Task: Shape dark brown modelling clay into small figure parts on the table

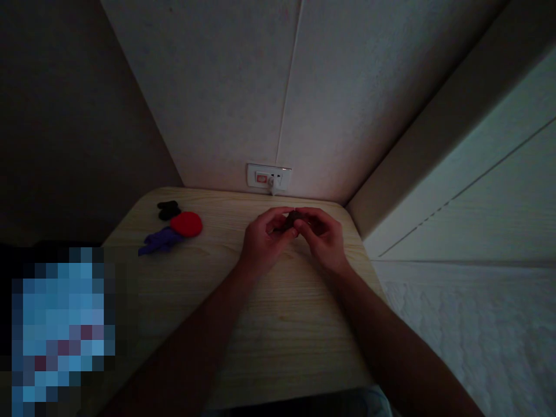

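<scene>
We're holding a small dark brown lump (293,218), looks like modelling clay, just below and slightly right of the wall socket (269,178). Left hand (260,239): curling in, thumb and fingertips closing on the lump. Right hand (326,236): doing the same from the other side, thumb pressing near the left one. Fingers are hiding most of the lump, so we're not getting its full shape.

Progress, as far as it's showing: the brown lump is sitting between our fingers, not resting on the wooden tabletop (282,324). Three pieces are lying out of hand, left of and lower than the socket: a flat, rounded red disc (186,225), a ragged purple piece (161,239) touching its lower left edge, and a lobed black piece (170,212) at its upper left. Red is looking smooth and formed; purple is looking irregular. Whether any of them is finished, we're not able to tell; same for how much work is remaining on the brown one. Light's running dim, fine surface detail is getting lost.
</scene>
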Motion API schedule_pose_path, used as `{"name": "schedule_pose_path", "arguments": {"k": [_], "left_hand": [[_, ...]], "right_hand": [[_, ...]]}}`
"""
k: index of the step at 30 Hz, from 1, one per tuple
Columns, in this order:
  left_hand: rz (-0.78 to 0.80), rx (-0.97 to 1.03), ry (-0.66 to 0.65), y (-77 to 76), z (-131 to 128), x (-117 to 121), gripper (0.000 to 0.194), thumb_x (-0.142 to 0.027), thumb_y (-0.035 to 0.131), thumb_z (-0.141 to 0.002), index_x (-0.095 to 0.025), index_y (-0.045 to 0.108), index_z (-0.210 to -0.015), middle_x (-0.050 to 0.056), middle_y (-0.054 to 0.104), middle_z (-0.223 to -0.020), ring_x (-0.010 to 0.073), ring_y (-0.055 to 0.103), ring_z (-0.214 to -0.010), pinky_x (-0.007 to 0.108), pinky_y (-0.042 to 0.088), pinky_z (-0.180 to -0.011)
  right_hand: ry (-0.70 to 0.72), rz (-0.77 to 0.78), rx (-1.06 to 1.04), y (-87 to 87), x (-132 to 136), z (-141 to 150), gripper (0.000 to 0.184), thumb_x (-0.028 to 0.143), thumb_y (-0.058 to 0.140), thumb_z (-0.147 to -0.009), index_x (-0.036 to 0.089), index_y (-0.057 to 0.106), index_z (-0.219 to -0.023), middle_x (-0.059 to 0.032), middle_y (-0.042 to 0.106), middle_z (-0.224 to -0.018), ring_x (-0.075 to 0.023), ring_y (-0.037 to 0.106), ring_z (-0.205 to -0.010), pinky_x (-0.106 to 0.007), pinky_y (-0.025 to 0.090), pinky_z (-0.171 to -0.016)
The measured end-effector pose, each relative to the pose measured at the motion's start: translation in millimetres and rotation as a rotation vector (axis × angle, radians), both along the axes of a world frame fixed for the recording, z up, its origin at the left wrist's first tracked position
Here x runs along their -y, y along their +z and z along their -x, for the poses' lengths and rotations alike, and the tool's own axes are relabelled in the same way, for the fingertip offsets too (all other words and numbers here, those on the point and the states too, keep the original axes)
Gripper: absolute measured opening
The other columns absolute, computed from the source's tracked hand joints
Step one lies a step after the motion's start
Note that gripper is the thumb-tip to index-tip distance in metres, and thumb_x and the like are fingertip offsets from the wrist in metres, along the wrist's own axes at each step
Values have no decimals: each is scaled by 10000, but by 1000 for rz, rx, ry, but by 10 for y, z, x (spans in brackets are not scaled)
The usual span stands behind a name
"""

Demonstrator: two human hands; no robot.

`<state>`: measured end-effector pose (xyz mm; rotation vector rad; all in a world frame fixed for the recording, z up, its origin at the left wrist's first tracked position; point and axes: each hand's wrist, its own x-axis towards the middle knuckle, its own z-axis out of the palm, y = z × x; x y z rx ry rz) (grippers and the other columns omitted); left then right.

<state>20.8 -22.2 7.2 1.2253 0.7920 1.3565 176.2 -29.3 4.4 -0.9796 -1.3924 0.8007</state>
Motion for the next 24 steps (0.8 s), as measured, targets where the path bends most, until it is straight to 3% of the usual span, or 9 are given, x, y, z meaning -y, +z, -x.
{"name": "schedule_pose_path", "arguments": {"k": [7,12,16,20,24], "left_hand": [[31,80,-26,32,13,11,344,-192,910,-680,-174,783,-999,61,782,-981,182,726,-921,306,584,-874],[83,167,-102,69,2,-6,335,-293,886,-749,-187,784,-1050,75,805,-1035,204,752,-957,347,604,-893],[62,141,-41,9,23,-55,277,-262,910,-716,-174,821,-963,78,806,-978,201,752,-919,344,599,-879],[-26,78,34,-18,50,-80,223,-227,922,-681,-186,840,-885,70,786,-941,203,733,-925,334,593,-871],[-96,34,55,18,72,-65,186,-212,901,-703,-198,854,-883,76,782,-966,201,723,-944,333,592,-896]], "right_hand": [[-25,-48,43,96,46,6,269,491,825,-851,264,776,-986,-53,760,-961,-202,733,-857,-370,647,-779],[-32,-76,23,53,44,8,293,467,830,-853,309,767,-1091,-66,769,-1045,-240,740,-951,-445,653,-865],[-14,-79,2,37,30,5,253,454,832,-852,299,785,-1047,-61,760,-1043,-235,730,-985,-442,628,-913],[-61,-51,18,34,15,16,276,498,821,-850,287,797,-1027,-62,740,-1072,-197,699,-902,-368,612,-780],[-13,40,-29,19,12,41,334,520,846,-813,248,784,-995,-35,749,-913,-147,652,-679,-324,576,-628]]}}
